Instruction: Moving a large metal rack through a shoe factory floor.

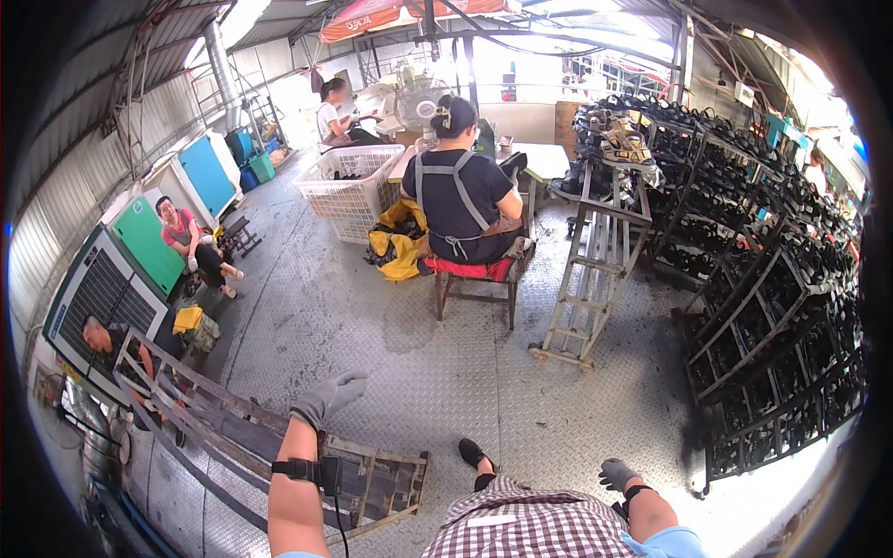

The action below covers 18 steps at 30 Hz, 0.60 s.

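My left hand (331, 398), in a grey glove, reaches forward with its fingers stretched out and nothing in them. Below and beside it is a long metal rack (377, 484) with dark slats; the hand appears apart from it. On the left forearm sits a black strap with a small box (321, 472) and a cable. My right hand (617, 474), also gloved in grey, hangs low at my side over the metal floor (549, 418). Its fingers are spread a little, holding nothing. A checked apron (530, 525) covers my front, and one black shoe (474, 454) shows.
Tall racks full of dark sandals (781, 344) line the right. A narrow wheeled rack (586, 298) stands ahead, beside a person on a chair (460, 191). Further left are a white plastic crate (349, 191), yellow bags (400, 246), a sitting person (191, 237) and green cabinets (149, 242).
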Tool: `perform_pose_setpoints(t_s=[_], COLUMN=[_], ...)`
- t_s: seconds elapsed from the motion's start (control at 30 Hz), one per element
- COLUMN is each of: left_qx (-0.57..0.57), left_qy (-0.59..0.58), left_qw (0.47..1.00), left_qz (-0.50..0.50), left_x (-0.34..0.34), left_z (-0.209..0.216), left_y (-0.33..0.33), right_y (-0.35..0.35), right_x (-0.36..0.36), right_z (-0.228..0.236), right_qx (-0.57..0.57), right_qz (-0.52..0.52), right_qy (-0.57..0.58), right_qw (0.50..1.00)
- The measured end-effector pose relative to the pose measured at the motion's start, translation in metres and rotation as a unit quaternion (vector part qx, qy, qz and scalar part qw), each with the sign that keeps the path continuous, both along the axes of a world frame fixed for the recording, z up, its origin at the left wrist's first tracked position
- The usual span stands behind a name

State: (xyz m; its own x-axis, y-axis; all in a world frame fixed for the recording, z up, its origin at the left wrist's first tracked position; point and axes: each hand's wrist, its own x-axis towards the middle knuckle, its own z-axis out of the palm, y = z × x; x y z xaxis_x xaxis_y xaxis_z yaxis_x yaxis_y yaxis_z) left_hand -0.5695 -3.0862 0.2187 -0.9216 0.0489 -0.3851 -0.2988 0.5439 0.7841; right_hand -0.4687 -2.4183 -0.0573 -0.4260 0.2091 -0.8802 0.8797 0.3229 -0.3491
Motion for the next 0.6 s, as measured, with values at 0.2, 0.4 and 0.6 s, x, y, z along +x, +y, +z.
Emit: perform_pose_setpoints(t_s=[0.2, 0.4, 0.6], left_qx=[-0.009, -0.007, -0.001], left_qy=[-0.008, -0.006, -0.011], left_qw=[1.0, 1.0, 1.0], left_qz=[0.006, 0.004, 0.002], left_x=[0.0, -0.003, -0.003], left_z=[0.004, -0.005, -0.006], left_y=[0.003, -0.002, -0.003], right_y=[0.001, 0.001, 0.001], right_x=[0.001, 0.002, 0.002], right_z=[0.001, 0.001, 0.004], right_qx=[0.002, -0.003, -0.007], right_qz=[-0.002, -0.006, -0.012], right_qy=[0.0, 0.008, 0.006], right_qw=[1.0, 1.0, 1.0])
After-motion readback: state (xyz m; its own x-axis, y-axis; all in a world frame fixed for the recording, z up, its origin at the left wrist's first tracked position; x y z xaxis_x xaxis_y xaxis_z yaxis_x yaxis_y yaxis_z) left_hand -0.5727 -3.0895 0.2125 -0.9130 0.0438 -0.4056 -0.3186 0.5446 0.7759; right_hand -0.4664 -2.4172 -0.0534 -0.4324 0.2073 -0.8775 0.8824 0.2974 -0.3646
